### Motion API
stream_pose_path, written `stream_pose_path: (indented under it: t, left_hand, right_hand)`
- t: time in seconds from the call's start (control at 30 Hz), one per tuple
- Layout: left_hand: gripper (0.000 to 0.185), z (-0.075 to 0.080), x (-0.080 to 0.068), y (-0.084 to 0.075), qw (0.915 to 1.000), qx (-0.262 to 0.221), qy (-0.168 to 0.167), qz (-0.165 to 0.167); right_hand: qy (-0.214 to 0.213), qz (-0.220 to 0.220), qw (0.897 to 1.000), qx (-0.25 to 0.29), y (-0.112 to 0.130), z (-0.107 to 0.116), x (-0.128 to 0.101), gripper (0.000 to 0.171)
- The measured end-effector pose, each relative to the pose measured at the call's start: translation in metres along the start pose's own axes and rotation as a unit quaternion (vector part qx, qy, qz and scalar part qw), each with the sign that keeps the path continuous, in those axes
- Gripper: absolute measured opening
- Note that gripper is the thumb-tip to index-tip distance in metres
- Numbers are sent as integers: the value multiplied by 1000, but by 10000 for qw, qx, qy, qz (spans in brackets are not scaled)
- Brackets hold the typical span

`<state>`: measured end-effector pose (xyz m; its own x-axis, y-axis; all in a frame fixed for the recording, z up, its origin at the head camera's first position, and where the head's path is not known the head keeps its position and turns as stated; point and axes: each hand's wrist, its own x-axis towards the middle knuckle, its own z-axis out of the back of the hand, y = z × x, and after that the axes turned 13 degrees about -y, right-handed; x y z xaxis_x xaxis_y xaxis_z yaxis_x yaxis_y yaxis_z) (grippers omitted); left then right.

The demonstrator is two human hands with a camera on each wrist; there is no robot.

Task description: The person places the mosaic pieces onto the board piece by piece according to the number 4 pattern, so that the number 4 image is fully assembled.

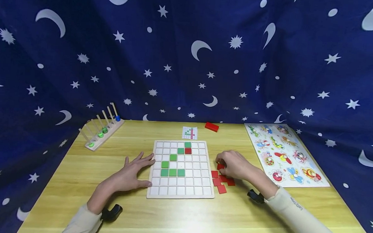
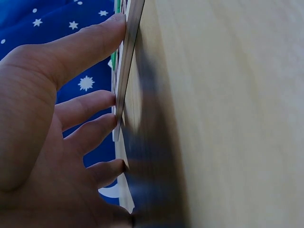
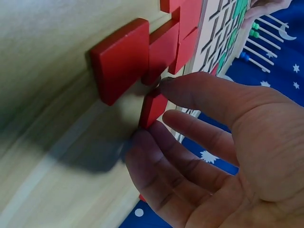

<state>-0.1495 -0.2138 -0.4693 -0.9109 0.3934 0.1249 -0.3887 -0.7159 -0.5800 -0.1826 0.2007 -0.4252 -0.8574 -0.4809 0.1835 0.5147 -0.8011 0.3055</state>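
Note:
A white wooden grid board [image 1: 180, 197] lies in the middle of the table, with several green tiles [image 1: 172, 172] and one red tile [image 1: 188, 151] in its squares. Spread along the board's left edge, my left hand [image 1: 128, 176] touches it with thumb and fingertips; the left wrist view shows the thumb [image 2: 95, 40] on the rim. Right of the board, my right hand [image 1: 235, 165] pinches a red square tile [image 3: 154, 107] between thumb and fingers. That tile stands tilted beside several flat red tiles [image 1: 222, 189], some overlapping.
Behind the board lie a small pattern card [image 1: 189, 133] and a red block [image 1: 212, 127]. A peg rack [image 1: 107, 134] with green and blue beads stands at the back left. An insect puzzle board [image 1: 265, 157] lies at the right, near the right forearm. Starry cloth [image 1: 176, 44] hangs behind.

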Motion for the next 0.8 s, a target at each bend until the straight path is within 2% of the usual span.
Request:
stream_pose_path:
  t: [0.4,0.57,0.8]
  left_hand:
    - [81,2,0,-1,10000,4,13,-25]
    - [80,0,0,0,10000,-13,-5,-26]
    - [80,-1,0,0,10000,14,-32,-4]
  right_hand:
    - [-169,250,9995,-84,4,1,5,25]
    - [-342,441,9984,-104,15,2,15,25]
    - [-287,689,9972,-74,33,-4,31,21]
